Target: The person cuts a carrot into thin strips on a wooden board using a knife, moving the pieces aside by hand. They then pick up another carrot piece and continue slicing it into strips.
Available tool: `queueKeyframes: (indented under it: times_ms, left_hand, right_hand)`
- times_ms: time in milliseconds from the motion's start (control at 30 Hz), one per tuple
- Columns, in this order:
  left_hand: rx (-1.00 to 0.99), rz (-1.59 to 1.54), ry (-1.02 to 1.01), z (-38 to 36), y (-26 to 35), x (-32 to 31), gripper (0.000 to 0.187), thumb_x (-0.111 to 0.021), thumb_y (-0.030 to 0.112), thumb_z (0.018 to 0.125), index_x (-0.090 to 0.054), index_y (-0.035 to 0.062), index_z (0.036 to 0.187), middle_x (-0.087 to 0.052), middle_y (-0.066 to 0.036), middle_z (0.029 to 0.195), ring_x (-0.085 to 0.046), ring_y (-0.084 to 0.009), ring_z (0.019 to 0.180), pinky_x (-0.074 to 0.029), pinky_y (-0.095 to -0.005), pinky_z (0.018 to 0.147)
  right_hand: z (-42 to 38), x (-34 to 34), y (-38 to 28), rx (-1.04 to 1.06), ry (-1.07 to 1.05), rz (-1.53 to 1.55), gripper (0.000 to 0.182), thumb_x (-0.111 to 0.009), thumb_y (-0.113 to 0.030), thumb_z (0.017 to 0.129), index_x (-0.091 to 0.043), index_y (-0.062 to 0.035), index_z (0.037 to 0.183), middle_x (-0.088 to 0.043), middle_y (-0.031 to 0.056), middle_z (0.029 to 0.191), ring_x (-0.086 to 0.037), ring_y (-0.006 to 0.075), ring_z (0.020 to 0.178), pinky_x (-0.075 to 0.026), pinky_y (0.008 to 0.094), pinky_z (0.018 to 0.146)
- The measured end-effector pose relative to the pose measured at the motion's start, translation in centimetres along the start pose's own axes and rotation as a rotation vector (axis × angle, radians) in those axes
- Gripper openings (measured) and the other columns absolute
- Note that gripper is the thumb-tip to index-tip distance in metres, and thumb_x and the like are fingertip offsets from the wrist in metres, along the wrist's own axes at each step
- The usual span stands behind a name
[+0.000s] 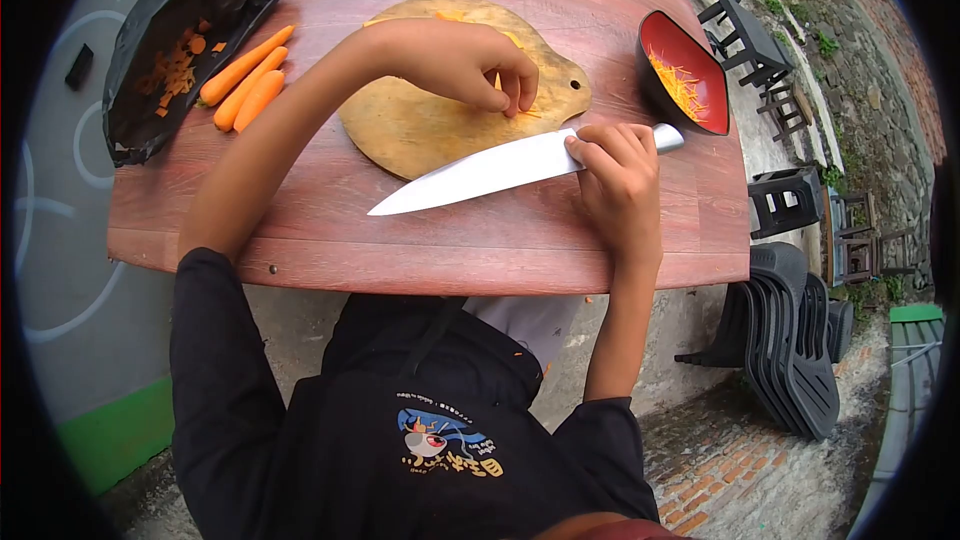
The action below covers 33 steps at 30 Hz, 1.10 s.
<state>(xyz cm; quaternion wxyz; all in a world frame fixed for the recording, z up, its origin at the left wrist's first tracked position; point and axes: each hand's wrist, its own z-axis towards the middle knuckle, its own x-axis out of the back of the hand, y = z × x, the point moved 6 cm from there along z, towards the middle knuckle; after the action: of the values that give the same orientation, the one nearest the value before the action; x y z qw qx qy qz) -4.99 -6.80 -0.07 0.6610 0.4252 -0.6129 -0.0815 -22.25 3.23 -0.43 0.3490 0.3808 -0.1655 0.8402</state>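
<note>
My right hand (622, 175) is wrapped round the handle end of a large kitchen knife (490, 176). The broad blade points left, just over the near edge of the round wooden cutting board (390, 130). Above the board, my left hand (475, 68) bends down with thumb and fingers pinched on thin carrot shreds (530, 113). More orange bits show along the board's far edge, partly behind my left wrist. To the right, a bowl, red inside and black outside (715, 90), has carrot shreds (678, 85) in it.
Three whole carrots (245, 70) lie left of the board, beside my left forearm. An open black plastic bag (130, 90) with carrot scraps (180, 65) sits at the table's left edge. Stacked black plastic chairs (790, 340) and stools (785, 202) stand right of the wooden table (400, 265).
</note>
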Motion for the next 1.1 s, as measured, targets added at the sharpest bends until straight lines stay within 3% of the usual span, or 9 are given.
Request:
queueKeyframes:
  times_ms: [100,300,800,1100]
  left_hand:
    - [-0.096,0.09,0.181,0.2,0.7,0.7,0.021,-0.058,0.012,0.092,-0.067,0.0061,0.11,-0.072,-0.003,0.105,-0.065,-0.0166,0.093,-0.051,-0.0334,0.081]
    - [0.049,0.156,0.131,-0.3,0.2,1.6,0.023,-0.061,0.017,0.095,-0.067,0.0047,0.113,-0.072,-0.006,0.103,-0.065,-0.0205,0.091,-0.052,-0.035,0.08]
    - [0.034,0.164,0.148,0.3,-0.3,0.3,0.02,-0.065,0.017,0.095,-0.068,0.0054,0.111,-0.072,-0.008,0.099,-0.065,-0.0224,0.086,-0.052,-0.038,0.073]
    - [0.009,0.197,0.177,0.3,0.1,0.1,0.024,-0.061,0.015,0.092,-0.067,0.0056,0.113,-0.073,-0.008,0.1,-0.066,-0.0244,0.08,-0.052,-0.0381,0.071]
  right_hand:
    - [0.0,0.0,0.0,0.0,-0.002,0.017,0.018,-0.074,-0.001,0.075,-0.07,-0.0083,0.092,-0.067,0.0026,0.089,-0.063,0.0209,0.083,-0.043,0.0374,0.08]
    - [-0.2,0.1,0.1,-0.007,0.002,0.033,0.019,-0.073,0.0,0.074,-0.069,-0.0078,0.091,-0.067,0.0024,0.089,-0.064,0.0208,0.083,-0.043,0.037,0.08]
    - [-0.3,0.1,-0.1,-0.019,-0.012,0.051,0.019,-0.072,0.002,0.074,-0.069,-0.0072,0.09,-0.067,0.003,0.088,-0.064,0.0207,0.083,-0.043,0.0368,0.079]
    - [-0.3,-0.1,-0.3,-0.016,-0.029,0.057,0.021,-0.071,0.002,0.072,-0.069,-0.0073,0.091,-0.067,0.0032,0.088,-0.064,0.0214,0.084,-0.043,0.0368,0.08]
